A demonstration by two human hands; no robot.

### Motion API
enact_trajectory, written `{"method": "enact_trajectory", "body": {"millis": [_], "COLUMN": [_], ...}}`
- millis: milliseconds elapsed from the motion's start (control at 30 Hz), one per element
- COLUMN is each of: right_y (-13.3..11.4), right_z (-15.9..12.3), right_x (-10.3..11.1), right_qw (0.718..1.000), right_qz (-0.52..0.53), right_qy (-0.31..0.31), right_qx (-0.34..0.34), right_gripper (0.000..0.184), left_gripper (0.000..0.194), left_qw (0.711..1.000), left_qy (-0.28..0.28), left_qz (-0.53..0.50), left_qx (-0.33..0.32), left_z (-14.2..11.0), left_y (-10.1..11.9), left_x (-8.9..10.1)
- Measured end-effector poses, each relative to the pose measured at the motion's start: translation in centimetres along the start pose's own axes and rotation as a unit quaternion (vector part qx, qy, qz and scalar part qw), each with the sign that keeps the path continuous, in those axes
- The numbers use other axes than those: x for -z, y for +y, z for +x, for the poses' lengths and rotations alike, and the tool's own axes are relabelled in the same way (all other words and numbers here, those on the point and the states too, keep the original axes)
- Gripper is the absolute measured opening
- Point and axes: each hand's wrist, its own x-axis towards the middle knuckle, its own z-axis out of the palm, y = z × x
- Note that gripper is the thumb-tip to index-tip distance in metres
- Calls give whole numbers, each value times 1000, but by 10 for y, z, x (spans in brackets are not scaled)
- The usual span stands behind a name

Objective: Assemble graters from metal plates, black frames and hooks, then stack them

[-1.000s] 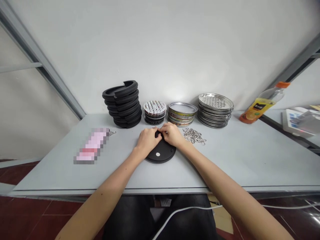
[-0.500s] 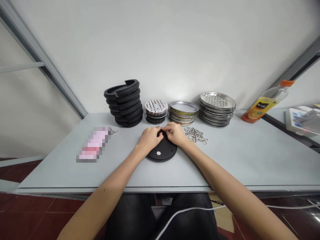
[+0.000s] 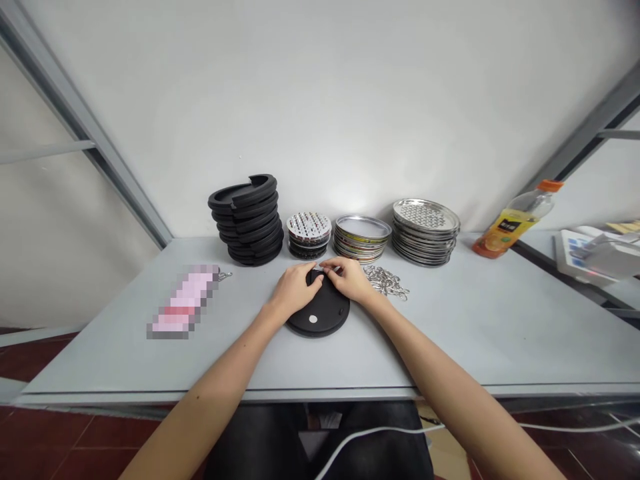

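Black disc (image 3: 325, 305), white dot (image 3: 313, 319), yellow bottle label (image 3: 511, 224), lettering unclear

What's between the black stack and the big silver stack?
The head view shows a short stack with a dotted top, then a short stack with a plain shiny top, between the black stack and the big silver stack.

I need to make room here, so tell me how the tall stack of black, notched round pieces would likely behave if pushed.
The stack of black, notched round pieces would probably shift or tip, since its layers sit unevenly and its top looks slanted. The pieces are likely fairly stiff, as the lower ones keep their curve under those above. Weight is hard to judge.
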Motion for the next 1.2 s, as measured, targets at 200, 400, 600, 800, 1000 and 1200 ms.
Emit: {"method": "enact_trajectory", "body": {"millis": [200,400,600,800,1000,1200], "right_y": [-1,-1,1,-1,0,-1], "right_z": [0,-1,0,-2,-2,-2], "right_x": [6,8,5,1,3,2], "right_qw": [998,998,997,996,994,993], "right_qz": [-48,-44,-45,-67,-108,-110], "right_qy": [-22,-6,19,10,-17,-3], "right_qx": [34,47,56,59,31,32], "right_gripper": [21,20,21,23,23,22], "left_gripper": [37,35,42,44,43,49], "left_qw": [997,989,994,996,993,968], "left_qy": [-4,-54,-58,-55,-54,-65], "left_qz": [-73,-137,-48,-24,-84,-243], "left_qx": [5,-19,-85,-71,-59,-3], "left_z": [7,5,-3,-4,-2,3], "left_y": [-16,-34,-30,-37,-39,-44], "left_x": [5,22,22,17,17,14]}}
